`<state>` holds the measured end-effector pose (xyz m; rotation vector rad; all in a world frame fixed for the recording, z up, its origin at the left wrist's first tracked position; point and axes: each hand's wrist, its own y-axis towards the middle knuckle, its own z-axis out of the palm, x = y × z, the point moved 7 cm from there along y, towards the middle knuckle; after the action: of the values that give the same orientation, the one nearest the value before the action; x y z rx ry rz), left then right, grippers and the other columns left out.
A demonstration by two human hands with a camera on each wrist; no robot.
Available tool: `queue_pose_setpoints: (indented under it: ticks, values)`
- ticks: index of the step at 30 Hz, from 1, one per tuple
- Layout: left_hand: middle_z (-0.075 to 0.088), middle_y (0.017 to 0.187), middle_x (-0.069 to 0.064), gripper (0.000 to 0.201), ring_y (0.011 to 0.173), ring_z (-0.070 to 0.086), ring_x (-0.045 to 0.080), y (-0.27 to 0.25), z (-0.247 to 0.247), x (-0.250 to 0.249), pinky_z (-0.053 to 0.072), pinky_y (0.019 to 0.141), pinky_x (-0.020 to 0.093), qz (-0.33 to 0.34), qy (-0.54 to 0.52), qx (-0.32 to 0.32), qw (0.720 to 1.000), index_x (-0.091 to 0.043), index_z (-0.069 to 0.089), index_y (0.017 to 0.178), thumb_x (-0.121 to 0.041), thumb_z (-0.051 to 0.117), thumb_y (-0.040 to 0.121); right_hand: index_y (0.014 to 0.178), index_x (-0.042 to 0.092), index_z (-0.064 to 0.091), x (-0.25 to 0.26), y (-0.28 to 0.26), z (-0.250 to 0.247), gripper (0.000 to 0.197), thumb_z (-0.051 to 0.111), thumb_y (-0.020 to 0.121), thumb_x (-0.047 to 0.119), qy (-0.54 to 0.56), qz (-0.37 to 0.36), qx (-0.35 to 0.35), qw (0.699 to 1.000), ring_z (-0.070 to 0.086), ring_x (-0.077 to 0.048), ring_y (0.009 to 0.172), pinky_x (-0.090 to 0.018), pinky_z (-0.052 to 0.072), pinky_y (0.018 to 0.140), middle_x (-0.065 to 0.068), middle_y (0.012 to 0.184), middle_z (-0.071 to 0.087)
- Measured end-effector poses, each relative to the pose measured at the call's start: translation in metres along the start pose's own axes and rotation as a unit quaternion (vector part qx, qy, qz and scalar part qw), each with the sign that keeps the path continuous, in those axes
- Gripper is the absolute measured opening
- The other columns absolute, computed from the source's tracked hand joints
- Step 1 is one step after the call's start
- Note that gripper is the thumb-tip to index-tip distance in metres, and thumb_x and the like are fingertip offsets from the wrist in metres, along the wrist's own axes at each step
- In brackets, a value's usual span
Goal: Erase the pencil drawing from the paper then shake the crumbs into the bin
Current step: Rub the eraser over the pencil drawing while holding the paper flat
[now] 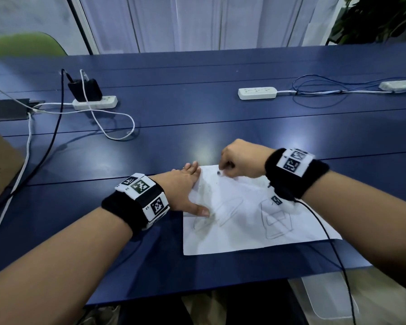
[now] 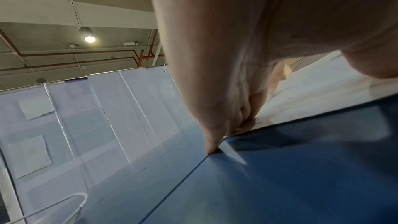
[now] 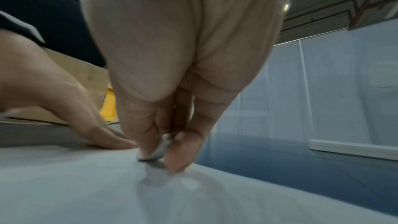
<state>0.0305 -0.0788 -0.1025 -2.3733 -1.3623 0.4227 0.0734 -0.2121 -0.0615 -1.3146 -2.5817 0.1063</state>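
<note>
Task abt half done: right hand [image 1: 242, 160] pinches small grey-white eraser [image 3: 158, 149] at top edge of white paper sheet [image 1: 249, 233], centre-right of frame on blue bench [image 1: 197, 102], flat left hand [image 1: 185, 191] presses it w/ straight fingers, faint pencil outlines [image 1: 277, 219] remain, bin step left.

Head view looks down over both hands at the worktop [image 1: 197, 95]; wrist views sit low behind each hand, sharing the paper [image 3: 86, 185].

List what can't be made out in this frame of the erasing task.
- Eraser: the right hand's fingers cover most of it; right wrist view blurred.
- Pencil drawing upper part: head view, hidden under the right wrist.
- Bin: in no view.
- Crumbs: too small to count.
- Left hand's palm contact with the paper: hidden by the hand itself.
</note>
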Motion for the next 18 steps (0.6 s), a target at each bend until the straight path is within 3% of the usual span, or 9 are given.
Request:
queue_pose_setpoints:
  ticks: [3,8,10,15,18]
  values:
    - [-0.014,0.161,0.007,0.123,0.149,-0.006,0.018,-0.001,-0.002,-0.001,0.01,0.122,0.042,-0.001,0.007,-0.001,1.0,-0.008,-0.008,0.153,-0.076,0.057,0.073,0.086,0.018,0.076,-0.012,0.01,-0.007,0.014,0.064,0.085,0.026,0.022,0.037,0.001,0.999,0.066,-0.018,0.067,-0.034,0.056,0.074,-0.003,0.079,0.073]
    - [-0.015,0.161,0.008,0.125,0.15,-0.005,0.018,0.0,-0.001,0.0,0.01,0.122,0.037,-0.006,0.007,0.002,1.0,-0.007,-0.008,0.153,-0.077,0.057,0.073,0.093,0.016,0.078,0.006,-0.016,0.005,0.017,0.065,0.083,0.021,0.026,-0.008,0.007,1.0,0.057,-0.013,0.074,-0.024,0.044,0.073,0.007,0.084,0.064]
    - [-0.013,0.161,0.008,0.126,0.15,-0.003,0.019,0.0,-0.004,-0.001,0.01,0.121,0.034,-0.009,0.013,0.007,1.0,-0.006,-0.007,0.154,-0.077,0.058,0.072,0.094,0.015,0.078,0.009,-0.021,0.009,0.018,0.064,0.083,0.02,0.03,-0.012,0.012,0.999,0.056,-0.013,0.075,-0.027,0.046,0.072,0.01,0.081,0.058]
    - [0.0,0.162,0.011,0.121,0.15,0.003,0.02,0.007,-0.021,-0.021,0.016,0.12,0.043,-0.009,0.027,-0.028,0.999,-0.003,0.008,0.153,-0.075,0.06,0.072,0.089,0.015,0.076,0.009,-0.019,0.013,0.017,0.063,0.079,0.017,0.011,-0.01,0.009,1.0,0.057,-0.021,0.074,-0.035,0.051,0.07,-0.003,0.083,0.067]
    - [0.002,0.162,0.009,0.118,0.149,0.006,0.019,0.012,-0.016,-0.033,0.018,0.119,0.037,0.001,0.01,-0.027,1.0,-0.004,0.006,0.154,-0.073,0.06,0.074,0.09,0.017,0.076,0.006,-0.02,0.013,0.016,0.066,0.079,0.019,0.014,0.007,0.026,1.0,0.06,-0.02,0.076,-0.036,0.052,0.072,-0.001,0.086,0.069]
